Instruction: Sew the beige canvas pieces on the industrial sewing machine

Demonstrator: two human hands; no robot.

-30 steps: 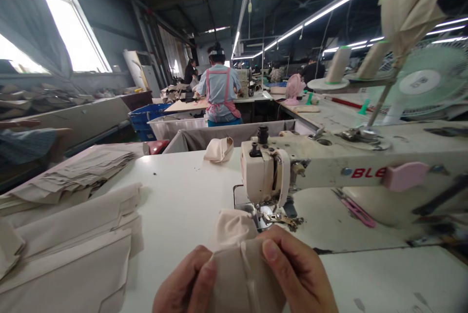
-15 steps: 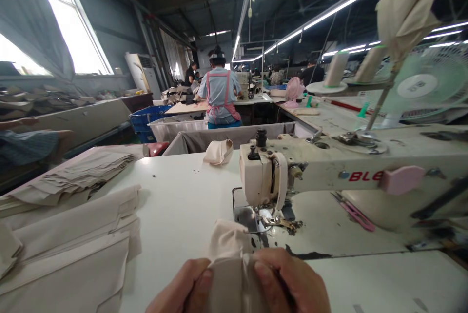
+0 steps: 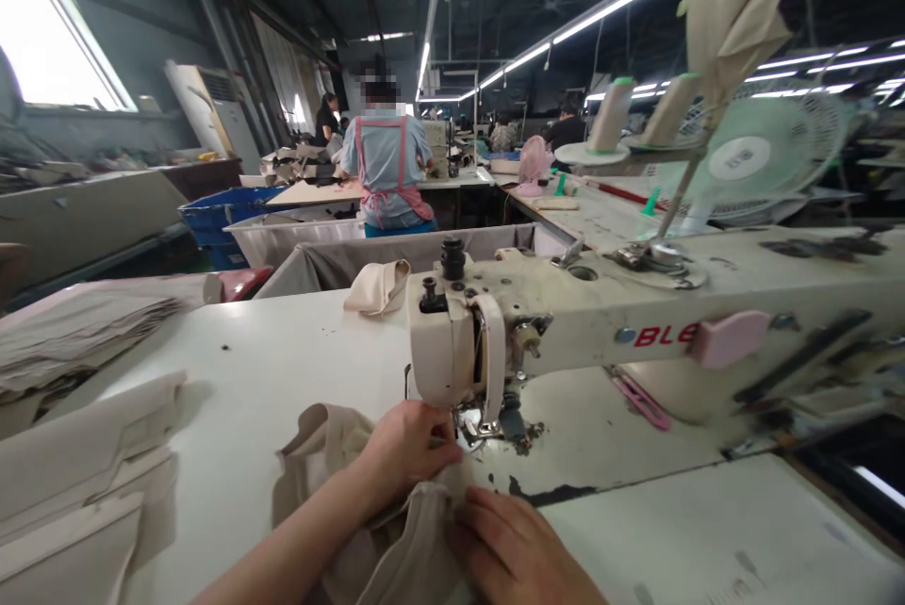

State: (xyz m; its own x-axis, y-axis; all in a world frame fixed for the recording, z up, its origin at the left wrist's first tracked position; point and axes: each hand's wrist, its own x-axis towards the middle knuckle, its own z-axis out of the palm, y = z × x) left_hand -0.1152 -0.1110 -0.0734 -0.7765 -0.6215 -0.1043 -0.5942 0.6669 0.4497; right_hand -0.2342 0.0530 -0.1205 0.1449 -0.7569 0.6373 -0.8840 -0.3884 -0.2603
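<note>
A piece of beige fabric [image 3: 417, 544] lies bunched in front of the sewing machine [image 3: 447, 341], part of it standing up in a loop on the left. Close to the presser foot [image 3: 487, 426], my left hand [image 3: 410, 445] pinches the fabric's edge with its fingers closed. My right hand [image 3: 509, 544] is nearer to me, its fingers curled over the fabric's right side and the thumb hidden. The needle is too small to make out.
Stacked beige fabric pieces [image 3: 85, 322] and flat panels [image 3: 85, 464] lie at the left. A small beige piece [image 3: 378, 287] rests behind the machine head. Pink thread snips [image 3: 640, 398] lie under the machine arm. Ahead, a person in a pink apron [image 3: 388, 162] sits facing away.
Both hands have carried the fabric forward to the machine. The left hand has moved up beside the presser foot, and the fabric has spread out leftward. The view has turned right.
</note>
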